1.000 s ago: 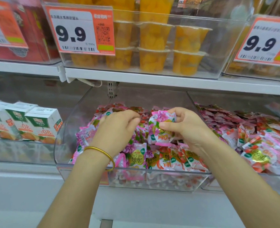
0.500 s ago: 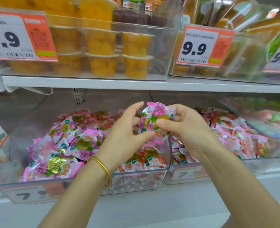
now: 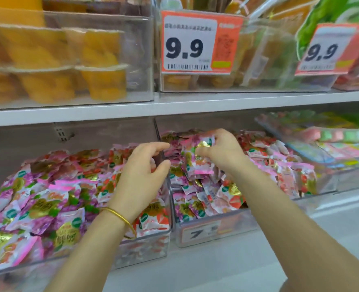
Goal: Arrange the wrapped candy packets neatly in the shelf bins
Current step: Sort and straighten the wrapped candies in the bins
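Observation:
Two clear shelf bins hold heaps of pink and purple wrapped candy packets. My right hand (image 3: 223,152) pinches one pink candy packet (image 3: 197,152) above the pile in the right bin (image 3: 216,232). My left hand (image 3: 140,173), with a gold bangle on the wrist, hovers over the divider between the bins, fingers loosely curled and holding nothing. The left bin (image 3: 140,249) is piled with purple and gold packets (image 3: 47,207).
A white shelf board (image 3: 174,106) runs just above the bins. On it stand clear boxes of orange fruit cups (image 3: 102,66) and two 9.9 price tags (image 3: 195,43). Another bin of pastel packets (image 3: 332,148) lies to the right.
My view has swung right. My left hand has let go of the packet and pulled back over the divider. My right hand has carried the packet over the right bin.

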`<state>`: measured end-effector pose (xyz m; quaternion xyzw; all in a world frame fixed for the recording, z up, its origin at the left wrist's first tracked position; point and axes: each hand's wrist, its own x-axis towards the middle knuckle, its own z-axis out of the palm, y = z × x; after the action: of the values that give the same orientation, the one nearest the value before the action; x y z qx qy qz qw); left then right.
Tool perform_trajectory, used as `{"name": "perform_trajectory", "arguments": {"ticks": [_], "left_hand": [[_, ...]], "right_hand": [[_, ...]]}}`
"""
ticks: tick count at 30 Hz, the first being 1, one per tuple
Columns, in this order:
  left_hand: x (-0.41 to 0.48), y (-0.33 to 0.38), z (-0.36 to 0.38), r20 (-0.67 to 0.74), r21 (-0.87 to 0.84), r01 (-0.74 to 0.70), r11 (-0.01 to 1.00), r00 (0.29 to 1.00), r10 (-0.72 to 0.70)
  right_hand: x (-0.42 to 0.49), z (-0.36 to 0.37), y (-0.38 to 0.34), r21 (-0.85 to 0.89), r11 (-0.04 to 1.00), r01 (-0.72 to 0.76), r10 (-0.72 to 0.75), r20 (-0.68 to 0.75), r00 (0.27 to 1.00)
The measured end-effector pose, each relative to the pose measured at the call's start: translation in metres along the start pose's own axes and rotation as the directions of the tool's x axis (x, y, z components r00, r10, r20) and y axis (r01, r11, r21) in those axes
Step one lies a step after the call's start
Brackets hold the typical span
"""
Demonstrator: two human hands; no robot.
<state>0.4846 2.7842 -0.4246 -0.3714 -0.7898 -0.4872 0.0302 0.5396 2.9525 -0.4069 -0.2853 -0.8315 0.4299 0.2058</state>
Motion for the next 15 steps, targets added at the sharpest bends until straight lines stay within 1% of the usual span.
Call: {"name": "perform_trajectory", "arguments": {"ticks": [4, 6, 9, 12, 15], "left_hand": [[0.004, 0.001, 0.005, -0.007, 0.036, -0.022, 0.999, 1.0, 0.022], [0.006, 0.0, 0.006, -0.003, 0.048, -0.026, 0.999, 1.0, 0.026], [0.005, -0.001, 0.006, 0.01, 0.064, -0.019, 0.998, 1.0, 0.019], [0.006, -0.002, 0.007, 0.021, 0.061, -0.012, 0.998, 1.0, 0.011], [0.006, -0.002, 0.007, 0.015, 0.05, -0.01, 0.999, 1.0, 0.009]], "right_hand": [[0.008, 0.028, 0.003, -0.205, 0.977, 0.057, -0.037, 0.099, 0.994], [0.01, 0.028, 0.005, -0.239, 0.97, 0.045, -0.025, 0.085, 0.996], [0.01, 0.019, 0.011, -0.252, 0.968, 0.005, 0.013, 0.069, 0.998], [0.007, 0.019, 0.015, -0.218, 0.976, -0.026, 0.057, 0.136, 0.989], [0.005, 0.022, 0.013, -0.158, 0.987, -0.022, 0.048, 0.161, 0.986]]}}
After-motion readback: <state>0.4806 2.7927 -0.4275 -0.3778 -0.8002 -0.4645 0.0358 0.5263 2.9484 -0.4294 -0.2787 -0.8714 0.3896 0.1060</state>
